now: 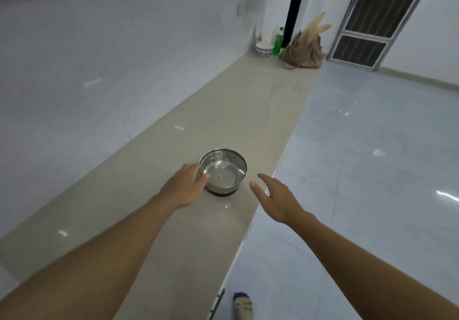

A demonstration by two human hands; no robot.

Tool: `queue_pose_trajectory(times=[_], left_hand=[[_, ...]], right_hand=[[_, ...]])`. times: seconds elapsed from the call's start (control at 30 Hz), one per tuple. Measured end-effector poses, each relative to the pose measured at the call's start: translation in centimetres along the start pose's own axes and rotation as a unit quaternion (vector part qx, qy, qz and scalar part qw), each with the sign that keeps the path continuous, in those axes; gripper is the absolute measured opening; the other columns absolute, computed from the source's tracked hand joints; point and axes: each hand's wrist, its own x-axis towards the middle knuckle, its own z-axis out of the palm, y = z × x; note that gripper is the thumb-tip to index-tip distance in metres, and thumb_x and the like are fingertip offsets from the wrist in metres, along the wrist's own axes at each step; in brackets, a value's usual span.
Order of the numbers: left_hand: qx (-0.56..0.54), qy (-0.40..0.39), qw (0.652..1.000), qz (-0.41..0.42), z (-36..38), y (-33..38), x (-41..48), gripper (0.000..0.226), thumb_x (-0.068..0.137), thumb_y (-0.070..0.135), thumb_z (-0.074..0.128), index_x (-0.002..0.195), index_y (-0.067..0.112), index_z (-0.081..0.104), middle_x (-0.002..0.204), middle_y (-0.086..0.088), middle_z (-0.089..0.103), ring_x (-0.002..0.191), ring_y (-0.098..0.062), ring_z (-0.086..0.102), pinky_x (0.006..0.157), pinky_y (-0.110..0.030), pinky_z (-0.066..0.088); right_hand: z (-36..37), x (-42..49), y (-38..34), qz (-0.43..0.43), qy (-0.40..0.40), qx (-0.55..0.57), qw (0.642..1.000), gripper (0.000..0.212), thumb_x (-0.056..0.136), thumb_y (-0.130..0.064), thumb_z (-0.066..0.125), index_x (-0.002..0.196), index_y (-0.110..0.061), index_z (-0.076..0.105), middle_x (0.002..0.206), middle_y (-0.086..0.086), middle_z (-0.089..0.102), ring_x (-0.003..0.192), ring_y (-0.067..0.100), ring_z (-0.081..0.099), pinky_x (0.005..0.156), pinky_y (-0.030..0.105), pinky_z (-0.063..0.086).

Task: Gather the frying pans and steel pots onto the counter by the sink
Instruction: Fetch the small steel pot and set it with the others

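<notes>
Pot (221,187), one only, stands on the beige counter (238,111) near its front edge. The left hand (185,184) grips its left side with the thumb over the rim, and the right hand (277,196) hovers just beside it, fingers spread, holding nothing. No sink or frying pan is in view, so most of the gathering appears outstanding; the pot has a round polished steel wall, a clear lid (223,170) and a dark base, and the counter is smooth and glossy.

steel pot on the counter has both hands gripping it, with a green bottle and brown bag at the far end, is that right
Not quite. In the head view only the left hand holds the steel pot; the right hand is open beside it, not touching. The green bottle and brown bag are at the far end.
</notes>
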Motion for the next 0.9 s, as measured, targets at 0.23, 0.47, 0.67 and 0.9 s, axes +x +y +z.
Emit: queue_pose_trajectory(times=[0.23, 0.47, 0.67, 0.9], left_hand=[[-0.025, 0.004, 0.997, -0.076, 3.5, -1.9, 8.0, 0.047, 0.099, 0.045, 0.043, 0.140, 0.024, 0.045, 0.141, -0.004, 0.047, 0.134, -0.021, 0.043, 0.109, -0.042, 0.039], [-0.095, 0.055, 0.984, -0.143, 7.3, -3.5, 12.9, 0.064, 0.101, 0.046, 0.044, 0.157, 0.026, 0.022, 0.158, -0.007, 0.028, 0.143, -0.023, 0.036, 0.113, -0.033, 0.028], [-0.149, 0.130, 0.969, -0.148, 10.1, -4.2, 13.5, 0.057, 0.102, 0.045, 0.044, 0.155, 0.029, 0.029, 0.141, -0.010, 0.049, 0.133, -0.021, 0.047, 0.101, -0.022, 0.029], [-0.150, 0.149, 0.965, -0.156, 10.3, -3.9, 13.3, 0.057, 0.103, 0.044, 0.043, 0.156, 0.029, 0.028, 0.136, -0.008, 0.049, 0.129, -0.021, 0.049, 0.101, -0.022, 0.031]], right_hand=[[1.3, 10.5, 2.3, -0.023, -0.066, 0.029, 0.997, 0.077, 0.099, -0.067, 0.038, 0.158, -0.020, 0.032, 0.162, 0.003, 0.039, 0.149, 0.019, 0.033, 0.114, 0.028, 0.024], [3.4, 17.0, 3.8, -0.042, -0.098, 0.074, 0.992, 0.081, 0.099, -0.063, 0.046, 0.161, -0.018, 0.023, 0.166, -0.001, 0.030, 0.152, 0.016, 0.026, 0.115, 0.024, 0.018], [6.3, 19.2, 3.9, -0.046, -0.099, 0.154, 0.982, 0.068, 0.103, -0.048, 0.049, 0.161, -0.021, 0.024, 0.156, 0.002, 0.048, 0.141, 0.020, 0.046, 0.116, 0.032, 0.035], [7.0, 19.2, 3.3, -0.075, -0.067, 0.221, 0.970, 0.056, 0.105, -0.038, 0.052, 0.157, -0.026, 0.035, 0.149, -0.004, 0.055, 0.134, 0.010, 0.053, 0.113, 0.027, 0.043]])
